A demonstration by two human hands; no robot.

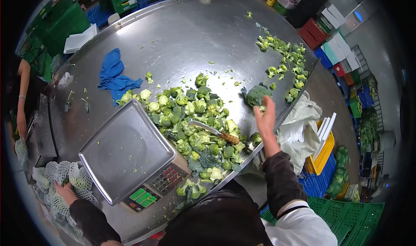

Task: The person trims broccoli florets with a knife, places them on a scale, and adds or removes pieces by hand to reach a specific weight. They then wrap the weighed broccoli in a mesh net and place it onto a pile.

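Observation:
My right hand [265, 118] is at the table's right edge, its fingers apart beside a large broccoli head [256, 95] on the metal table [173, 42]. At the lower left, my left hand [66, 193] reaches among white net-wrapped pieces [54, 205]; its fingertips are partly hidden by the netting. Between my hands lies a heap of cut broccoli florets [190, 111], with a curved knife [229, 137] with a wooden handle on top. A scale [128, 148] with a bare steel tray stands left of the heap.
A blue cloth [113, 72] lies behind the scale. More florets [294, 57] are scattered along the right edge. At the far left, another person's arm [21, 107] holds a netted piece. Green crates [351, 220] and a yellow crate [323, 155] stand at the right.

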